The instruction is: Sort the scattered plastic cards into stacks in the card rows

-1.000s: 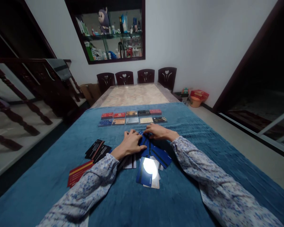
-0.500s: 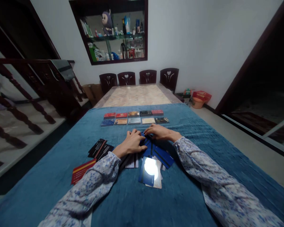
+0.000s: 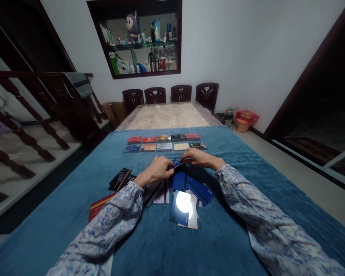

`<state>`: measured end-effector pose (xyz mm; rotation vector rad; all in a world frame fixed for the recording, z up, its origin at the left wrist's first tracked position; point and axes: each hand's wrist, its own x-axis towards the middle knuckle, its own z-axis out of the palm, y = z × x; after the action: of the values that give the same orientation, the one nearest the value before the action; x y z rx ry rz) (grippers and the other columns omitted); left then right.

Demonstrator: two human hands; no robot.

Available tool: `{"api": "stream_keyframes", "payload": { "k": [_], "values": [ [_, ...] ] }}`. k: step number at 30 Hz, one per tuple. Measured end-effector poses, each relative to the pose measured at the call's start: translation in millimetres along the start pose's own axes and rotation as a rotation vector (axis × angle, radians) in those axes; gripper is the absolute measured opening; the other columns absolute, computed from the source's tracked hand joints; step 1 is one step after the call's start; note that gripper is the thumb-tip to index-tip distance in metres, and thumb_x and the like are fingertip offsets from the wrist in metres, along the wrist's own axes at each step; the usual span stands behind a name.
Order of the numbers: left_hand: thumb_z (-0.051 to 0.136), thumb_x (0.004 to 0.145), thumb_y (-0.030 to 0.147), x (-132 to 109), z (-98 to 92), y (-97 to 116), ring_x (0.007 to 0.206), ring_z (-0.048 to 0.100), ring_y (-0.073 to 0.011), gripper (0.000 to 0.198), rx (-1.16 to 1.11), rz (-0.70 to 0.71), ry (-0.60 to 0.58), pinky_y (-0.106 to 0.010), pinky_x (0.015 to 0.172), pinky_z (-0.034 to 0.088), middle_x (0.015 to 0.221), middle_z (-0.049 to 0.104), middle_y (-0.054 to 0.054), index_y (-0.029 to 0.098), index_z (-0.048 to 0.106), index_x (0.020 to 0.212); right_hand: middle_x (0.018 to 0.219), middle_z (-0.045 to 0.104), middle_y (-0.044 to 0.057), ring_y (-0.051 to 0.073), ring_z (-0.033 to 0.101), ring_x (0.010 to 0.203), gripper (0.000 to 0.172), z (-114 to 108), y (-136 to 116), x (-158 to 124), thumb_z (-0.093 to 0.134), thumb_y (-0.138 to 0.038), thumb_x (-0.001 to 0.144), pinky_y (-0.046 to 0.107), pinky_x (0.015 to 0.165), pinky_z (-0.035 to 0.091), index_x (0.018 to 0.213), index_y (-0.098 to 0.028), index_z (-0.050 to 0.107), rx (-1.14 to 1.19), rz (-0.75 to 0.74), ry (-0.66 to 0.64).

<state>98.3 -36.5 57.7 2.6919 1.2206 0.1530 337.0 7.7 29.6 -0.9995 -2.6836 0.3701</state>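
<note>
A thin card (image 3: 178, 165), seen nearly edge-on, is raised between my two hands. My left hand (image 3: 157, 169) pinches its left end between thumb and fingers, while my right hand (image 3: 197, 158) grips the right end. Under them lie overlapping blue cards (image 3: 199, 189) with dark stripes. Nearer to me, a glossy blue card (image 3: 179, 214) reflects a bright light and partly covers a pale card (image 3: 193, 221). Beside my left wrist are white striped cards (image 3: 161, 194), black cards (image 3: 120, 178) and a red card (image 3: 99, 204) partly behind my sleeve.
Neat stacks of cards stand in two rows beyond my hands, including a black stack (image 3: 178, 137) and a white one (image 3: 164, 147). A blue cloth (image 3: 218, 245) covers the near part of the marble table (image 3: 166, 115). Chairs (image 3: 181, 94) line its far end.
Both hands have lifted a little from the blue cards, and one card now shows raised and tilted between them. The cards lying on the cloth look unmoved.
</note>
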Motion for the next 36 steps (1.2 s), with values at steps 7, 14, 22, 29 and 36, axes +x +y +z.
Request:
{"api": "stream_keyframes", "payload": {
  "k": [7, 14, 22, 29, 36],
  "values": [
    [0.051, 0.078, 0.012, 3.8, -0.4, -15.1, 0.069, 0.065, -0.0182, 0.026, -0.050, 0.004, 0.096, -0.027, 0.070, 0.046, 0.073, 0.075, -0.007, 0.017, 0.076, 0.071, 0.097, 0.077, 0.010, 0.022, 0.067, 0.093, 0.026, 7.8, -1.0, 3.2, 0.056, -0.023, 0.098, 0.030, 0.083, 0.049, 0.109, -0.019, 0.079, -0.047, 0.045, 0.111],
    [0.051, 0.076, 0.007, 6.8, 5.9, -23.9, 0.083, 0.070, -0.0222, 0.033, -0.037, -0.054, 0.147, -0.029, 0.078, 0.050, 0.089, 0.079, -0.011, 0.016, 0.080, 0.088, 0.103, 0.075, 0.010, 0.021, 0.068, 0.095, 0.027, 16.4, -6.8, 7.4, 0.058, -0.020, 0.096, 0.027, 0.080, 0.045, 0.118, -0.022, 0.075, -0.120, 0.163, 0.166],
    [0.052, 0.083, 0.006, 10.6, 20.2, -31.5, 0.103, 0.072, -0.0254, 0.035, -0.028, -0.108, 0.232, -0.033, 0.093, 0.052, 0.109, 0.078, -0.013, 0.016, 0.077, 0.106, 0.104, 0.076, 0.006, 0.021, 0.069, 0.094, 0.032, 21.0, -21.0, 9.1, 0.063, -0.016, 0.092, 0.026, 0.073, 0.040, 0.122, -0.024, 0.062, -0.139, 0.309, 0.181],
    [0.055, 0.089, 0.011, 8.4, 25.9, -27.9, 0.094, 0.073, -0.0287, 0.036, -0.020, -0.267, 0.256, -0.036, 0.085, 0.053, 0.095, 0.077, -0.013, 0.014, 0.061, 0.124, 0.104, 0.077, 0.007, 0.022, 0.071, 0.091, 0.037, 24.0, -29.5, 11.2, 0.065, -0.021, 0.092, 0.026, 0.068, 0.037, 0.127, -0.026, 0.057, -0.190, 0.402, 0.160],
    [0.055, 0.086, 0.009, 8.1, 30.9, -27.5, 0.086, 0.071, -0.0255, 0.035, -0.064, -0.295, 0.248, -0.034, 0.082, 0.050, 0.087, 0.073, -0.008, 0.016, 0.056, 0.121, 0.103, 0.074, 0.009, 0.021, 0.069, 0.091, 0.037, 27.4, -26.8, 13.5, 0.068, -0.015, 0.089, 0.026, 0.070, 0.037, 0.124, -0.022, 0.056, -0.154, 0.376, 0.173]
  ]
}}
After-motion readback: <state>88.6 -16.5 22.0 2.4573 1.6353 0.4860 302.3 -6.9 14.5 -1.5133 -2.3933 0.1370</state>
